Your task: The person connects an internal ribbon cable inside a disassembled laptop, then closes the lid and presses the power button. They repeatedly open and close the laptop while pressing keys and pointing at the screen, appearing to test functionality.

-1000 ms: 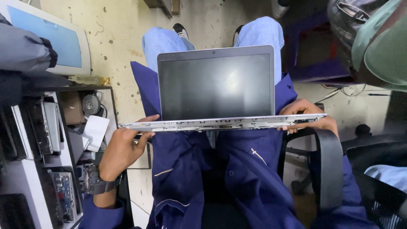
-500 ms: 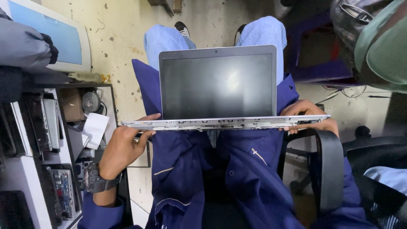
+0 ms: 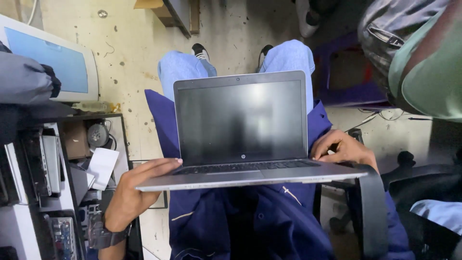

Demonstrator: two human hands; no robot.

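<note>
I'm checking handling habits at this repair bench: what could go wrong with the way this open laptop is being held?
1. The laptop is held above the lap by the left hand and right hand at its side edges only; a slip could drop it to the floor.
2. The open screen stands unsupported, so a knock could strain the hinge.
3. The armrest sits close beside the right hand and could snag.

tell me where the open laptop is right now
In the head view, the laptop sits centre frame over the person's lap, left hand and right hand gripping its base edges.
</note>
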